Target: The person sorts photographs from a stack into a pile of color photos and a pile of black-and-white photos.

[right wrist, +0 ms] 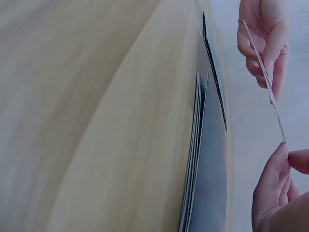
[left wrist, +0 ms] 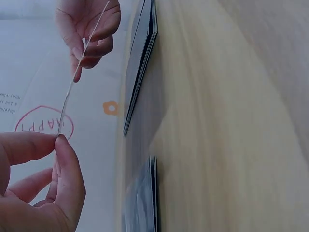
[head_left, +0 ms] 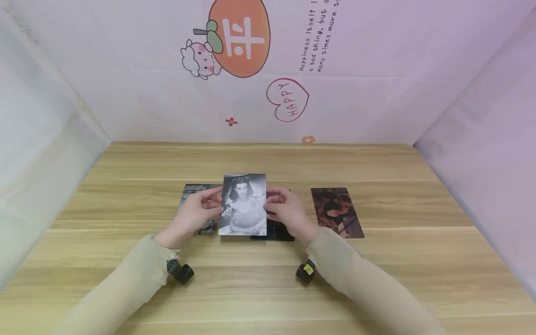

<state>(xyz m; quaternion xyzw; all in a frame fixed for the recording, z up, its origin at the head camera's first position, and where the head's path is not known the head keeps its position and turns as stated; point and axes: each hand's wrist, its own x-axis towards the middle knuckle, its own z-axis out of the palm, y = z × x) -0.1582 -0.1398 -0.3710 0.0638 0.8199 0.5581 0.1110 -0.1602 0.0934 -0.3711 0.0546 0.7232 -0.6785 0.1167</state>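
A black-and-white photo card [head_left: 244, 204] with a portrait of a dark-haired figure in a pale dress is held upright above the table. My left hand [head_left: 197, 211] pinches its left edge between thumb and fingers. At the opposite edge my right hand [head_left: 289, 211] pinches it the same way. Both wrist views show the card edge-on as a thin line, raised off the wood. Behind it lie a grey photo card [head_left: 208, 228] on the left and a stack of dark cards [right wrist: 193, 159], each partly hidden by the held card and a hand.
A brownish photo card [head_left: 337, 213] lies flat on the wooden table [head_left: 243, 288], right of my right hand. A white printed cloth [head_left: 360, 107] stands along the table's back edge, and pale cloth walls [head_left: 46, 139] close off both sides.
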